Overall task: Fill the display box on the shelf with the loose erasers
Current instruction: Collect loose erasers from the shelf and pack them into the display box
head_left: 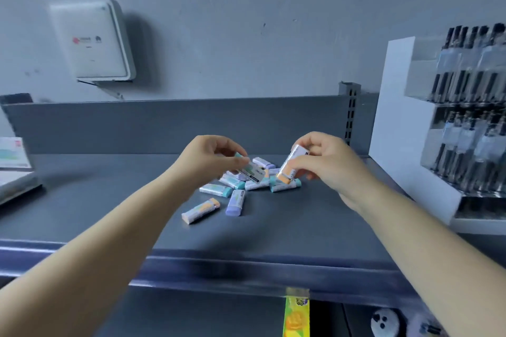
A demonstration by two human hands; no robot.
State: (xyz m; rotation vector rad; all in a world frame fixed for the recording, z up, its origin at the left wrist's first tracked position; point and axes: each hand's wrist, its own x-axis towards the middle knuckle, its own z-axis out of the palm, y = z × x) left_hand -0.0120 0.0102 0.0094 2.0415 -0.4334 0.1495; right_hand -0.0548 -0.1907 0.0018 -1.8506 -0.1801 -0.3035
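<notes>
sleeved rectangular erasers (pixel 232 189) on smooth shelf (pixel 109 200)

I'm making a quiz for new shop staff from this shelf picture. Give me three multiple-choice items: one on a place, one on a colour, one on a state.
1. Where is the pen display?
A. right end of the shelf
B. left end
C. on the floor

2. What colour is the end of the eraser in the right hand?
A. green
B. orange
C. black

3. What is the left hand doing?
A. lying flat
B. pointing at the wall
C. pinching an eraser

Answers:
1 A, the white stand sits at the right.
2 B, the orange-tipped eraser shows it.
3 C, fingers grip a teal-tipped eraser above the pile.
</notes>
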